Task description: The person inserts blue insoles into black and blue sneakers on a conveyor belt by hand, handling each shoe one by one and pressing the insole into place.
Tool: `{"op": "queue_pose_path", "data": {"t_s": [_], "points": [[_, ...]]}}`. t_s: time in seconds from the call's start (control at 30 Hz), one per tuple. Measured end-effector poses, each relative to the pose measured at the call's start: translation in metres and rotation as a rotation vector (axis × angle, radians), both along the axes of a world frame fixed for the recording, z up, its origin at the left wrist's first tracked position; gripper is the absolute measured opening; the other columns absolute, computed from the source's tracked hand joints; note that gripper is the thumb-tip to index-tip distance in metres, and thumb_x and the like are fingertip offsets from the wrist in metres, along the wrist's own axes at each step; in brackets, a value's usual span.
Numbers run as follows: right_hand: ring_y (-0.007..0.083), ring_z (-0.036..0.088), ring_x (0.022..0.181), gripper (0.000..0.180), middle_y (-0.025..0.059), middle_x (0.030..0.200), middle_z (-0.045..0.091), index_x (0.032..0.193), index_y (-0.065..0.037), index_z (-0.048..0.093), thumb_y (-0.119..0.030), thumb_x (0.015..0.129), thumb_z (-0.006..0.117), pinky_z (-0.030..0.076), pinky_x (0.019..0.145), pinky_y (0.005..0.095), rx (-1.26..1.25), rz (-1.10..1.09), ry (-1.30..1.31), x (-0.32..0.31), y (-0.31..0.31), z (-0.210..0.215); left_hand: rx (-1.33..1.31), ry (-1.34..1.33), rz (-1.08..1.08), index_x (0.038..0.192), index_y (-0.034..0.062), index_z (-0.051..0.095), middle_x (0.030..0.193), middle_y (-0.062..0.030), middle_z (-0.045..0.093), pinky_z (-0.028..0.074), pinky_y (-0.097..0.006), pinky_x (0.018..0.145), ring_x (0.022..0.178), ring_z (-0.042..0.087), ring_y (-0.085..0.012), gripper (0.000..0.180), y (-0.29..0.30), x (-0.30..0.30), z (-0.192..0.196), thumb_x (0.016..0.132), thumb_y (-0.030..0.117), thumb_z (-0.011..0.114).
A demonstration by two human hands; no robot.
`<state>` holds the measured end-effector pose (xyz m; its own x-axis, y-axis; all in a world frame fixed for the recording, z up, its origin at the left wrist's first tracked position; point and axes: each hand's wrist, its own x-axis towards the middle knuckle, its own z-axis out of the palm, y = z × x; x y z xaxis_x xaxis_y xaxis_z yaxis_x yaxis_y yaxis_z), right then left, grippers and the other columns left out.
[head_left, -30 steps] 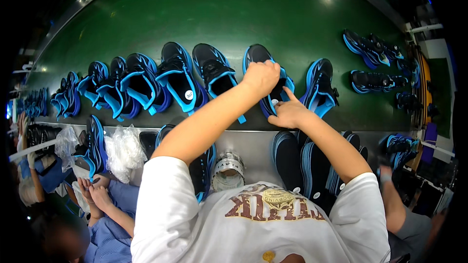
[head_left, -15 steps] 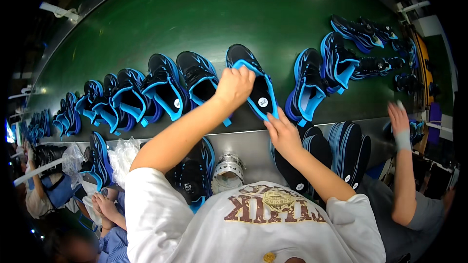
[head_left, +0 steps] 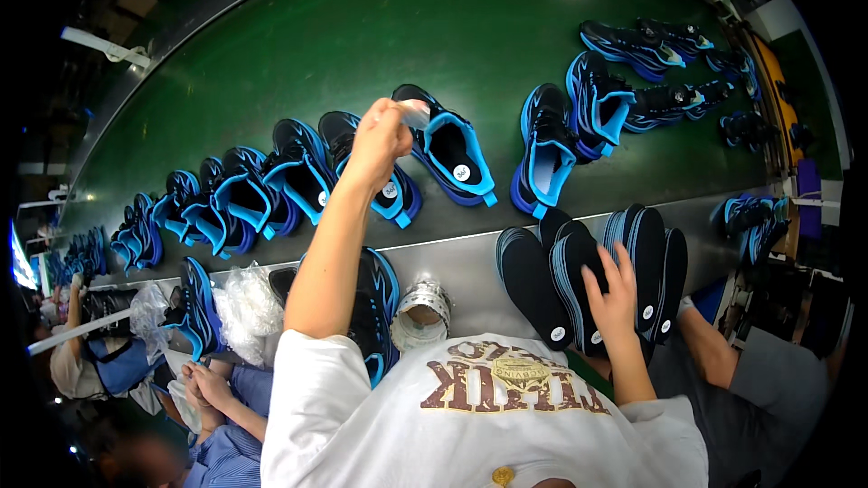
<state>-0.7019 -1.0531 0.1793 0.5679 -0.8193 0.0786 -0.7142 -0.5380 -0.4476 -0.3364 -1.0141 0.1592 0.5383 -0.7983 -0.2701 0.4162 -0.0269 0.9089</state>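
Note:
My left hand point(head_left: 382, 140) is closed on a small pale, thin piece point(head_left: 415, 113), whose kind I cannot make out. It is raised over the row of black-and-blue sneakers. Beside it on the green belt lies a sneaker point(head_left: 452, 152) with a black insole and a round white sticker inside. My right hand point(head_left: 615, 298) is open, fingers spread, over the stacks of black insoles point(head_left: 526, 280) at the near edge; whether it touches them I cannot tell. Under my left forearm, another sneaker point(head_left: 372, 307) is partly hidden.
More sneakers point(head_left: 244, 194) line the belt to the left, others point(head_left: 547, 145) to the right. A white tub point(head_left: 421, 314) stands in front of me. Clear crumpled plastic point(head_left: 246, 307) lies near a co-worker's clasped hands point(head_left: 206, 386). Another person sits at the right.
My left hand has lifted out of the sneaker and moved left, the pale piece now showing. My right hand has let go of the sneaker's heel and moved to the insoles. The belt's sneakers have shifted slightly left.

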Motion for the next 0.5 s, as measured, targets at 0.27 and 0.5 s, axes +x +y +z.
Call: {"op": "queue_pose_path", "data": {"t_s": [0.27, 0.5], "points": [[0.0467, 0.039, 0.11, 0.066, 0.0359, 0.123, 0.031, 0.132, -0.005, 0.026, -0.026, 0.078, 0.058, 0.037, 0.09, 0.0409, 0.401, -0.109, 0.287, -0.078, 0.055, -0.003, 0.145, -0.125, 0.05, 0.072, 0.0059, 0.042, 0.057, -0.003, 0.04, 0.03, -0.028, 0.039, 0.041, 0.035, -0.0119, 0.023, -0.041, -0.041, 0.029, 0.086, 0.024, 0.042], [0.0442, 0.035, 0.115, 0.045, 0.0323, 0.128, 0.027, 0.127, 0.002, 0.032, -0.018, 0.088, 0.044, 0.033, 0.093, 0.0393, 0.387, -0.124, 0.171, -0.084, 0.04, 0.011, 0.109, -1.526, -0.628, 0.124, 0.0179, 0.035, 0.073, -0.0161, 0.057, 0.046, -0.04, 0.055, 0.061, 0.058, -0.0334, 0.058, -0.095, -0.113, -0.03, 0.077, 0.045, 0.054]]}}
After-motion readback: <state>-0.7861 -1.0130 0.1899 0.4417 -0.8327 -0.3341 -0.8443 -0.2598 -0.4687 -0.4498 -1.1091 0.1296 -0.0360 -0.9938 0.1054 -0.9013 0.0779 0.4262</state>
